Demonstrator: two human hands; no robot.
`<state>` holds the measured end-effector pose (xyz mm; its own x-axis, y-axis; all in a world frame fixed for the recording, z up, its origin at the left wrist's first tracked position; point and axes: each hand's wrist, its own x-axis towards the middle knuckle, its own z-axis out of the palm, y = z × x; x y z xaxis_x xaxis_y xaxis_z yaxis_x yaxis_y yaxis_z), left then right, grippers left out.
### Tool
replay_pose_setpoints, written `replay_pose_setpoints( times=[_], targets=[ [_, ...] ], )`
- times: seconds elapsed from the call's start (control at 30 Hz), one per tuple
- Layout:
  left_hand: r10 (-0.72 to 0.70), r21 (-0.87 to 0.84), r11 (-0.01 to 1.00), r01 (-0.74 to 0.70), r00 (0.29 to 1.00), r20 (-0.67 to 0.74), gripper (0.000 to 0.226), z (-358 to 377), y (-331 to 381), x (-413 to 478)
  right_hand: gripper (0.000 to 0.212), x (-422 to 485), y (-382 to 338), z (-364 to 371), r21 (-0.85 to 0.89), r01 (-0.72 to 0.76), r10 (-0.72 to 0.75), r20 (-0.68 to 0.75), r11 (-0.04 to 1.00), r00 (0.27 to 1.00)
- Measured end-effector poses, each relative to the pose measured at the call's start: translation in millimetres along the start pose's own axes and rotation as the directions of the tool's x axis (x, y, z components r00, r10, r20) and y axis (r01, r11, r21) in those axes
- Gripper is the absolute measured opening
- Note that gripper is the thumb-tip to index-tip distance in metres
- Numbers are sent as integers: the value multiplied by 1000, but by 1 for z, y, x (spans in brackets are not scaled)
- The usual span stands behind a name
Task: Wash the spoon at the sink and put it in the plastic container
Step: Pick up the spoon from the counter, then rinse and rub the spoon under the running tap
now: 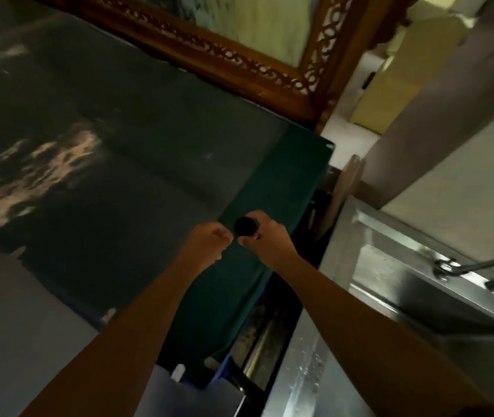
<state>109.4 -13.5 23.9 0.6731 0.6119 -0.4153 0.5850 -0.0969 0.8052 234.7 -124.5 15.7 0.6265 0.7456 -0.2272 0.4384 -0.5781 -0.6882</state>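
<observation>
My right hand (pixel 265 236) is closed around a dark object with a round black end (pixel 245 226), which looks like the spoon's bowl; its handle is hidden in my fist. My left hand (pixel 209 240) is curled into a fist just left of it, almost touching, with nothing visible in it. Both hands hover over a green cloth (pixel 282 176) at the right end of a dark table. The steel sink (pixel 390 284) lies to the right of my right forearm, with its tap (pixel 477 266) reaching in from the right. No plastic container is clearly in view.
The dark tabletop (pixel 104 139) fills the left and centre. A carved wooden frame (pixel 239 61) stands behind it. A narrow dark gap (pixel 273 332) separates table and sink counter. A blurred blue thing (pixel 221 368) and a white thing (pixel 178 371) sit near the bottom.
</observation>
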Motion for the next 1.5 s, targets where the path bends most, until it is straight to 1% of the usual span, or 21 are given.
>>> replay_pose_setpoints(
  times=[0.13, 0.23, 0.37, 0.47, 0.53, 0.63, 0.83, 1.0, 1.13, 1.27, 1.37, 1.4, 1.47, 1.5],
  targets=[
    [115, -3, 993, -115, 991, 68, 16, 36, 43, -20, 48, -39, 19, -48, 21, -48, 50, -100, 999, 994],
    [191, -1, 981, -193, 971, 144, 13, 74, 76, -41, 50, -77, 42, -86, 59, -77, 87, -200, 995, 976],
    [224, -33, 974, -222, 955, 196, 9, 120, 107, -61, 63, -123, 71, -124, 95, -100, 122, -265, 990, 957],
    [270, -35, 962, -269, 932, 244, 12, 168, 134, -82, 65, -165, 112, -159, 150, -124, 167, -324, 981, 931],
    [282, -30, 959, -283, 928, 245, 10, 184, 141, -87, 63, -179, 128, -170, 173, -140, 190, -319, 975, 928],
    [286, 25, 952, -306, 915, 284, 7, 227, 157, -101, 56, -208, 163, -197, 250, -142, 221, -320, 958, 921],
    [266, 54, 953, -298, 910, 319, 15, 313, 184, -126, 48, -243, 226, -244, 271, -129, 214, -315, 954, 925],
    [223, 41, 968, -248, 924, 312, 17, 359, 190, -128, 42, -255, 270, -261, 265, -99, 184, -318, 959, 930],
    [192, 43, 975, -219, 921, 338, 17, 388, 187, -124, 39, -256, 302, -262, 308, -151, 243, -286, 939, 927],
    [195, 46, 973, -226, 910, 366, 14, 407, 181, -113, 39, -248, 327, -260, 327, -178, 263, -239, 928, 935],
    [185, 35, 976, -213, 909, 373, 13, 414, 180, -100, 37, -235, 341, -261, 420, -215, 325, -210, 882, 922],
    [175, 38, 978, -203, 910, 376, 13, 416, 178, -94, 36, -229, 348, -261, 475, -228, 357, -201, 850, 912],
    [167, 38, 980, -196, 911, 377, 15, 419, 176, -85, 37, -217, 361, -266, 551, -255, 429, -214, 795, 877],
    [162, 42, 980, -192, 912, 376, 15, 421, 172, -78, 39, -207, 370, -267, 561, -281, 469, -223, 779, 855]
  ],
)
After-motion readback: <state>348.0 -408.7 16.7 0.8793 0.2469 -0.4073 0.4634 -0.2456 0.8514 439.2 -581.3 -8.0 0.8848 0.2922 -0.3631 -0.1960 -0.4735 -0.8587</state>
